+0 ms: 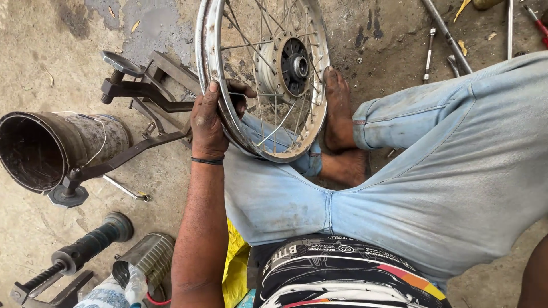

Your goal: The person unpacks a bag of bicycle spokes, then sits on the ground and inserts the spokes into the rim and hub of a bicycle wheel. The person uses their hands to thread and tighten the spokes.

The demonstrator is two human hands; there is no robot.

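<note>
— So where's the spoked wheel sitting?

— Upright on the concrete floor, in front of the seated person's crossed legs, with a bare foot touching its right side. Left of it stands a dark steel stand, with a rusty drum on its side beyond that.

— How would it handle?

— Stiff and fairly heavy, I'd judge: metal rim, thin wire spokes, solid hub. Best held by the rim; the spokes look easier to bend.

— And the hands?

— The left hand is clamped on the rim's near-left edge, thumb outside, fingers curled in among the spokes, arm reaching straight forward. The right hand is out of view; only a bit of arm seems to show at the lower right corner.
</note>
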